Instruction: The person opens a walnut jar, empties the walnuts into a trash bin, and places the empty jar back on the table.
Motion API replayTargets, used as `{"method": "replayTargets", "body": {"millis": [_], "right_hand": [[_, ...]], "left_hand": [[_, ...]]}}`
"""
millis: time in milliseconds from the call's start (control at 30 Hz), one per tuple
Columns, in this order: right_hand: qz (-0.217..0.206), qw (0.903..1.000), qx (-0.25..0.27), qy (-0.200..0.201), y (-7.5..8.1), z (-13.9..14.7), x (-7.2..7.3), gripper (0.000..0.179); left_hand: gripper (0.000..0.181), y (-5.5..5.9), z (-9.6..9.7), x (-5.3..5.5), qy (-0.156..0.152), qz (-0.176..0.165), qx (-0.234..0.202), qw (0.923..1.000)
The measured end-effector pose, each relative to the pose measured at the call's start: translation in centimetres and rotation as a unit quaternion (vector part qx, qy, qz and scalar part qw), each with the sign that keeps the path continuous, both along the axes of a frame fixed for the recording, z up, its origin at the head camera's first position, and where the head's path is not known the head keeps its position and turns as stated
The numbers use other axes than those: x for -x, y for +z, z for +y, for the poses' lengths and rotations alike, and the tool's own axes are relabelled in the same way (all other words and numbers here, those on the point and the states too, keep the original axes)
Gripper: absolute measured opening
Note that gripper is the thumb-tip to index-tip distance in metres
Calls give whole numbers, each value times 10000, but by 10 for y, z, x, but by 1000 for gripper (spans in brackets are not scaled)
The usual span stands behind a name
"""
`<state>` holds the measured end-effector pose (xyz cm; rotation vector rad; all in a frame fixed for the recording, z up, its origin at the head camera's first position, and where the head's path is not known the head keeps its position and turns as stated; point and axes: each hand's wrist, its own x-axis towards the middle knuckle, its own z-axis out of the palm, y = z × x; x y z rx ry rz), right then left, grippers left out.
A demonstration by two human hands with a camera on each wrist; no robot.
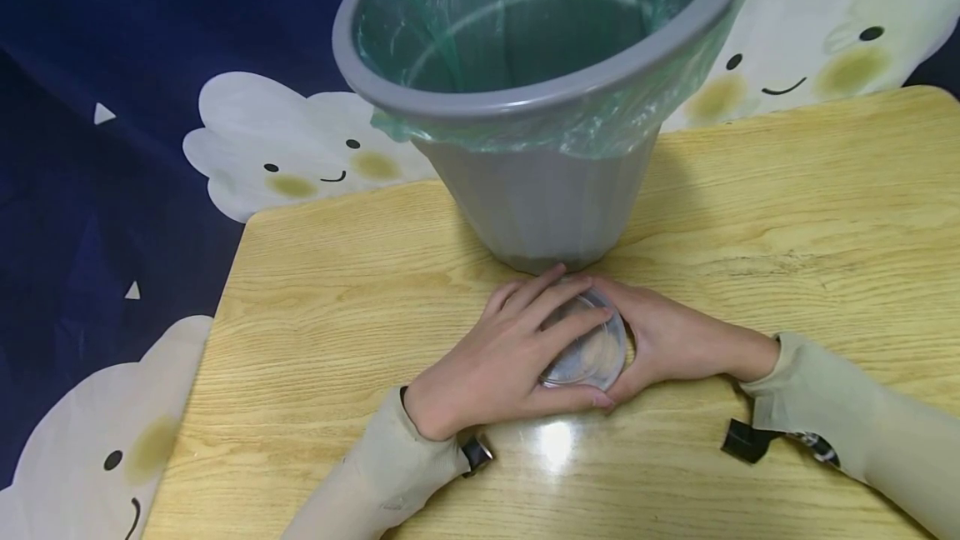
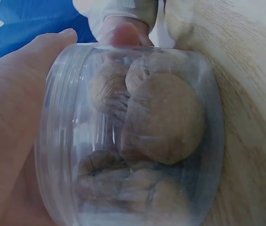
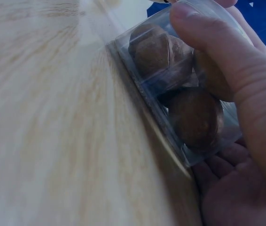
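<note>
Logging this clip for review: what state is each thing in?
Jar: clear, upright on the table
Lid: clear, appears to be on
Brown round pieces: inside the jar
Left hand: across the jar's top, fingers spread
Right hand: gripping the jar's side
Bin: upright, open at the top
Green bag: lining the bin, edge hanging outside

Before the grey bin (image 1: 536, 198) is a clear jar (image 1: 596, 361); beneath, a yellowish wood-grained table (image 1: 337, 298); behind, a navy cloud-patterned backdrop (image 1: 90, 165).
</note>
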<state>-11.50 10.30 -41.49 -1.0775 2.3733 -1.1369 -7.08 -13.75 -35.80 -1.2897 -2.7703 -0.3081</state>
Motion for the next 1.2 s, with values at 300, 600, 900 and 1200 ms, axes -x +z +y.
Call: {"method": "replayTargets", "body": {"millis": [300, 600, 900, 1200], "right_hand": [[-81, 10000, 12, -10, 2, -1, 0, 113], [-69, 10000, 15, 9, 2, -1, 0, 114], [-50, 10000, 32, 26, 1, 0, 0, 114], [1, 10000, 38, 34, -1, 0, 0, 114]], "left_hand": [[79, 0, 1, 0, 12, 16, -7, 10000], [79, 0, 2, -1, 55, 29, -7, 10000], [78, 0, 2, -2, 68, 50, -8, 10000], [79, 0, 3, -2, 121, -48, -4, 9999]]}}
